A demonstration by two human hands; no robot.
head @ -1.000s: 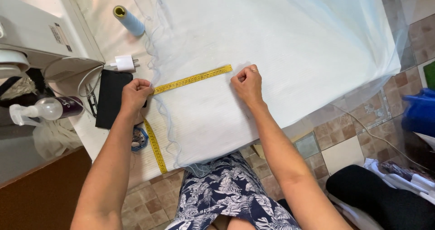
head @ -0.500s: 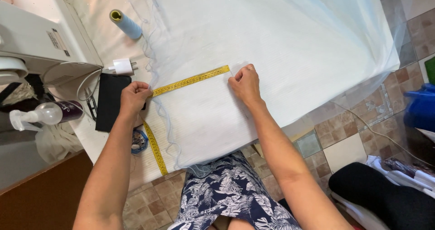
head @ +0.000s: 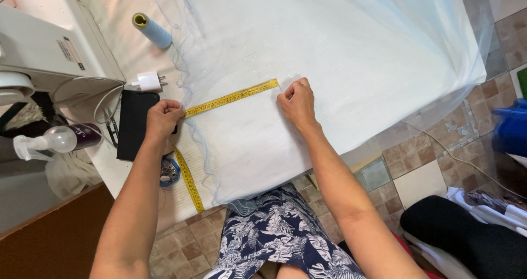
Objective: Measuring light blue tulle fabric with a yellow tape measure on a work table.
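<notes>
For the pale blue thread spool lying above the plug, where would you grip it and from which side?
Probably best taken across the middle of its round body, coming from above. The thread spool lies on its side on the table, yellow-rimmed end pointing up-left, so fingers can close on its two long sides. The white plug and the pale fabric sit apart from it, leaving room.

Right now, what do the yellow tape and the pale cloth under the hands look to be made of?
Yellow measuring tape: seemingly soft vinyl or coated cloth, matte; it bends limply past the left hand and lies flat to the right hand. Pale cloth: thin sheer fabric, perhaps tulle or organza; the floor tiles show through its overhanging edge.
</notes>
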